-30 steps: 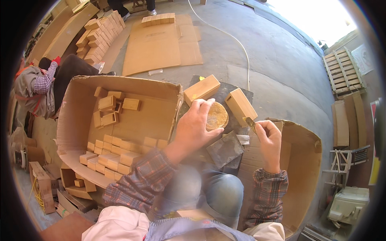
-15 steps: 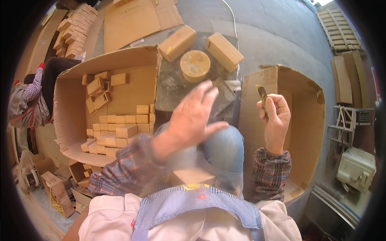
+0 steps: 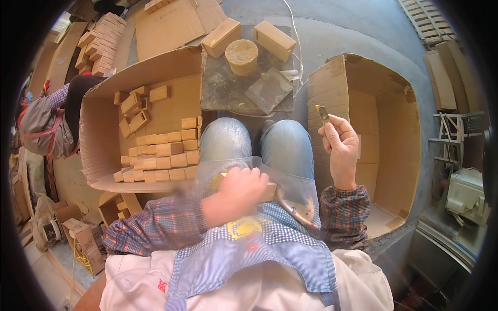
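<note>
My right hand [image 3: 340, 147] is raised beside the right-hand carton, its fingers closed around a small putty knife [image 3: 322, 112] with yellowish paste at its tip. Over my lap, my left hand [image 3: 236, 189] curls from above around a wooden block [image 3: 268, 192]; most of the block is hidden under the hand. Beyond my knees, a low dark work stand [image 3: 218, 88] bears a round tin [image 3: 241, 56] with a paste-smeared top. A grey square plate [image 3: 270, 90] lies in front of it. Two larger wooden blocks, a left one [image 3: 221, 38] and a right one [image 3: 275, 41], rest behind the tin.
On the left, an open carton [image 3: 91, 140] holds rows and a loose heap of wooden blocks [image 3: 171, 149]. Another open carton [image 3: 329, 85] stands at my right. A person [image 3: 49, 127] sits at far left near stacked blocks [image 3: 101, 44]. A white cable [image 3: 295, 31] crosses the floor.
My left hand has drawn back from near the stand to my lap and closed on the wooden block. The right hand with the putty knife has shifted slightly up and left; my view has tilted.
</note>
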Demonstrator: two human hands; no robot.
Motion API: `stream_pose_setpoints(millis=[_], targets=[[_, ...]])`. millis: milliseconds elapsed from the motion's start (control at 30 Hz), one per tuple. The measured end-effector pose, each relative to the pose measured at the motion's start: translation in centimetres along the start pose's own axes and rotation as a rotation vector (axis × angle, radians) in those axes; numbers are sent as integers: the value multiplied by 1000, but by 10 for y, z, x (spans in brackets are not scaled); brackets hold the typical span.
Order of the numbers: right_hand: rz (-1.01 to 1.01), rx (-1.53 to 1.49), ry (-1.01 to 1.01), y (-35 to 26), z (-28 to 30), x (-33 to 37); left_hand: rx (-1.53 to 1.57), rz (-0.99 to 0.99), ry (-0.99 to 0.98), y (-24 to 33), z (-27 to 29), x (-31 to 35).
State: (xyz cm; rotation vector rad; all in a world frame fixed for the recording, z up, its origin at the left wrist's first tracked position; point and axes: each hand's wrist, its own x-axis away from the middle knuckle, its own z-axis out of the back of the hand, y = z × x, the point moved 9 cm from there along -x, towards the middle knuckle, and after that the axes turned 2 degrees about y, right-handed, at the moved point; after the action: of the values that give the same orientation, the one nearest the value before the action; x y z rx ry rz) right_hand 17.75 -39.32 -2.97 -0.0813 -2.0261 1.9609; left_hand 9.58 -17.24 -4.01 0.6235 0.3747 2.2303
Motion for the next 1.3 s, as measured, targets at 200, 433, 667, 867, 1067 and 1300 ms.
stream_pose_setpoints(millis=[200,433,667,867,1067,1300], targets=[[9,-80,-85,-8,-3,46,-104,52,59,-6,2,10],[36,-44,-372,-20,-65,112,608,172,317,-40,49,104],[353,336,-612,-41,-114,148,776,216,466,-35,30,144],[384,425,-638,-42,-131,153,861,186,455,-33,25,148],[436,473,-638,-41,-138,156,874,168,464,-32,25,149],[438,453,-646,-37,-137,159,904,161,453,-33,22,148]])
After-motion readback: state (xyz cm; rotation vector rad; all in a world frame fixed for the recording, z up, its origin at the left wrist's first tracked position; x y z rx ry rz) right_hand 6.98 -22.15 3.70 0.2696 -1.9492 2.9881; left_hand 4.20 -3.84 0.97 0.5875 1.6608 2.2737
